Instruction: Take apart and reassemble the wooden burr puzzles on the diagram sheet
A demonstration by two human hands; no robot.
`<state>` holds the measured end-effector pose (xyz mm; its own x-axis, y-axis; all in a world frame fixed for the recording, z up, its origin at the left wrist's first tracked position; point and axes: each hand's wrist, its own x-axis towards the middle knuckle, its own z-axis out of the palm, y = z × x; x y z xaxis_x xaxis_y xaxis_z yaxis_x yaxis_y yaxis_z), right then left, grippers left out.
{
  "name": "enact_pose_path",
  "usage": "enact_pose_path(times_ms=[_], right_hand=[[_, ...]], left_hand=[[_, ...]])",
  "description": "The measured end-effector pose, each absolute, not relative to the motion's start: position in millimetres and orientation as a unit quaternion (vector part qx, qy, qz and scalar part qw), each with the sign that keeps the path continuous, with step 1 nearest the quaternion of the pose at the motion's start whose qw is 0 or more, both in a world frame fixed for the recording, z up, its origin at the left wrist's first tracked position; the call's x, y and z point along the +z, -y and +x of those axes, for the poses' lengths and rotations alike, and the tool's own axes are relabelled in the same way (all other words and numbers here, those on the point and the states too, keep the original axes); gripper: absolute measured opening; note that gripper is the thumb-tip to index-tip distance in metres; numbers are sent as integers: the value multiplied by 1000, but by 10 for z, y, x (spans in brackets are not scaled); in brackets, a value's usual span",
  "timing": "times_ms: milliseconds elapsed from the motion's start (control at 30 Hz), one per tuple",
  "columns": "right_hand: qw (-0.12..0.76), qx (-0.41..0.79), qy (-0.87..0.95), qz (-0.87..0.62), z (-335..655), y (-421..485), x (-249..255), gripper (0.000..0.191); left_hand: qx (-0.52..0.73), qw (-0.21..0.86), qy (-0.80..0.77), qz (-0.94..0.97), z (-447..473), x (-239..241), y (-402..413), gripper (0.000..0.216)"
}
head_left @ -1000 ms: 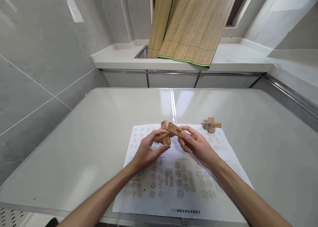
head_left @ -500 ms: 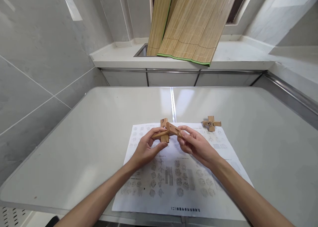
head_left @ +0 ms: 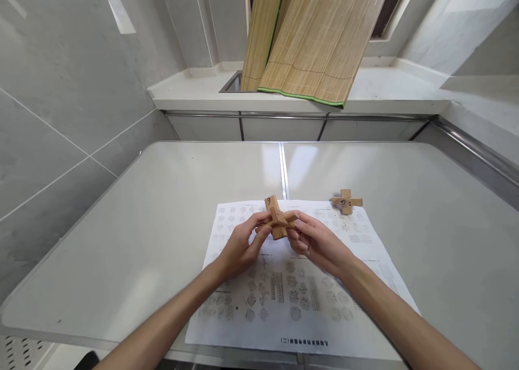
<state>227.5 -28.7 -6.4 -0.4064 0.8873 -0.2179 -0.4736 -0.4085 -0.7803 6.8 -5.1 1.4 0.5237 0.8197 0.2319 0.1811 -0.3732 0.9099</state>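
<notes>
Several notched wooden puzzle pieces (head_left: 278, 230) cross one another above the printed sheet (head_left: 300, 327). One upright piece bears a dark mark near its top. My left hand (head_left: 245, 243) is closed on the left end of the crossed pieces, thumb in front. On the other side, my right hand (head_left: 318, 239) pinches a wooden piece that lies against the others. Exactly how the notches meet is hidden by the fingers. A second wooden cross (head_left: 346, 202), marked with a dark character, rests at the sheet's far right corner.
The sheet lies on a pale folding table (head_left: 141, 240) with a metal seam (head_left: 283, 170) down its middle. Past the table's far edge is a white counter (head_left: 194, 92) with a sink (head_left: 232, 82). A bamboo mat (head_left: 312, 46) hangs over the counter's edge.
The piece in my right hand has turned from standing off at an angle to lying across the others. The left-hand pieces have tilted and shifted slightly right.
</notes>
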Motion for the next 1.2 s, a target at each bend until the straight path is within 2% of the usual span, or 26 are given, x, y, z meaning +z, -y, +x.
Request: enact_pose_path(times_ms=[200, 933, 1100, 1200], right_hand=[[435, 757, 345, -344, 2255, 302, -77, 29], [446, 734, 366, -357, 2161, 348, -111, 38], [425, 742, 375, -358, 2231, 316, -93, 33], [403, 756, 381, -347, 2271, 302, -95, 29]], left_hand=[[351, 379, -335, 788, 79, 30, 100, 25], [393, 341, -344, 782, 84, -36, 164, 25], [351, 416, -343, 765, 28, 0, 86, 62], [304, 441, -327, 779, -25, 43, 14, 64]])
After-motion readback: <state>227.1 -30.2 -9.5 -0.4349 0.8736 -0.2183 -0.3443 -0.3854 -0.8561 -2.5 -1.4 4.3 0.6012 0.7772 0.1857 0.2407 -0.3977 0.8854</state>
